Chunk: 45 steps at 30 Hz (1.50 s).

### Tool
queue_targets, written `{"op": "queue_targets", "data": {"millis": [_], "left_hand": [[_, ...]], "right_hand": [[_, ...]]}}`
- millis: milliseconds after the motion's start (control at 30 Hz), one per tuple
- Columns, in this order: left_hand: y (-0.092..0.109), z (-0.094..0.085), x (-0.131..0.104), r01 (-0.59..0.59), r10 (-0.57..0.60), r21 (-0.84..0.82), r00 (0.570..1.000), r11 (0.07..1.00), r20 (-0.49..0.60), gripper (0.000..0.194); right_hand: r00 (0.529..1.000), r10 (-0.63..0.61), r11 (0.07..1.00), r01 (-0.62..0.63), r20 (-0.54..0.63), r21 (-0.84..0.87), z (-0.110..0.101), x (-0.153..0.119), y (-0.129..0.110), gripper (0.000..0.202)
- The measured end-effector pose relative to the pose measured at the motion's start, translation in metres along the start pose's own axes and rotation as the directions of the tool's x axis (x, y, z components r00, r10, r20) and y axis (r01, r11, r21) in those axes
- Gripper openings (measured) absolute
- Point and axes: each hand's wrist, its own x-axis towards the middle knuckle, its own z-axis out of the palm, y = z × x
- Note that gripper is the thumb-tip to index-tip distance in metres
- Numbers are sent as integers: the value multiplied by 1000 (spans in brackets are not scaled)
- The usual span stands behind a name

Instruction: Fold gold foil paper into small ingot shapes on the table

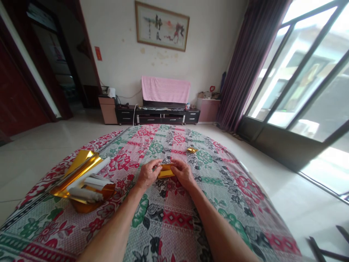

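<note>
Between my two hands is a small piece of gold foil paper [166,172], folded into a narrow strip just above the patterned tablecloth. My left hand [148,173] pinches its left end between thumb and fingers. At the right end, my right hand [183,171] grips it the same way, thumb toward the middle. Beyond my right hand lies a small folded gold foil piece [192,150]. To the left rests a pile with shiny gold foil sheets [81,165] and pale grey-white rolls [85,194].
A floral cloth [180,218] covers the round table. Across the room stands a low black cabinet [160,119] with a pink towel [166,89] draped over something above it. Dark legs of a stool or chair [324,251] show at lower right. Large windows [305,72] are on the right.
</note>
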Motion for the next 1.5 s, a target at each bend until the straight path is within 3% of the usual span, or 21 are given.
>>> {"op": "queue_targets", "data": {"millis": [533,667,833,1167,1500], "left_hand": [[-2,2,3,98,-99,24,994,995,37,17],[-2,2,4,107,-108,27,993,994,46,15],[1,-1,5,106,-109,45,990,993,87,15],[6,-1,5,-9,-19,177,988,984,156,17],[-4,3,5,-140,71,326,974,935,216,18]], "right_hand": [[999,-3,997,7,42,-77,-2,3,-1,16],[998,-51,977,56,31,-205,-1,0,-8,14],[987,-146,889,162,70,-428,-2,-1,-17,14],[946,-277,704,318,167,-635,-6,3,-19,13],[940,-248,648,340,233,-682,-8,4,-20,13]]}}
